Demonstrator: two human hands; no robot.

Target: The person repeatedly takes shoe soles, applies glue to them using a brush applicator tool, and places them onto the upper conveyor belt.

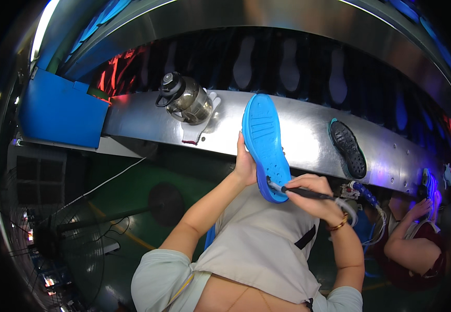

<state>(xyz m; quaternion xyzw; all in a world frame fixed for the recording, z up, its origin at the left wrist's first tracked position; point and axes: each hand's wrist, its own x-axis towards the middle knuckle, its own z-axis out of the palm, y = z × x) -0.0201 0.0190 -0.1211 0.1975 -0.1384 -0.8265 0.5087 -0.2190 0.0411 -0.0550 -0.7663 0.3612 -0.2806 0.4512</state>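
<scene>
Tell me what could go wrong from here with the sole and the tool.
1. The left hand holds the blue sole by its left edge, so it might twist under pressure from the black-handled tool near its heel.
2. The clear tube runs close to the bracelet on the right wrist and may snag.
3. If the sole's toe end swings left, it could knock the bottle.

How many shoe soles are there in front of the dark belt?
2 clearly: a blue sole held in the left hand, and a black sole on the metal ledge, further right. Others may be hidden near the co-worker.
</scene>
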